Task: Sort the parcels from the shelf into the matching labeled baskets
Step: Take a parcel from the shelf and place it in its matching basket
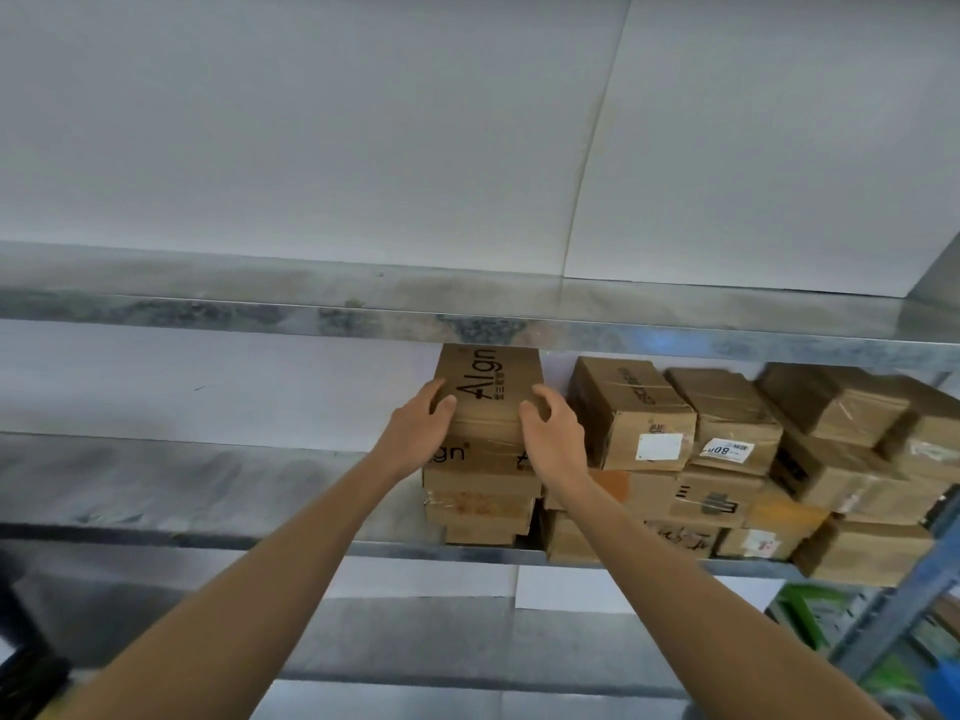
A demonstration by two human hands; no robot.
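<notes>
Brown cardboard parcel [491,392] printed "Algn", topmost on a stack of flat cartons [480,506] on grey metal shelf [208,543]. Gripped at its sides by left hand [421,433] and right hand [553,439], fingers curled over the top. Taped cardboard boxes [727,459] piled just beside, rightward.

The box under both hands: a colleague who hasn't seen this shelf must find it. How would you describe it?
On the metal shelf, brown cardboard parcels sit in a row. The stack at its left end is topped by the box that the left hand and right hand grip. Unlike the taped, labelled neighbours, its top shows large black "Algn" lettering.
</notes>
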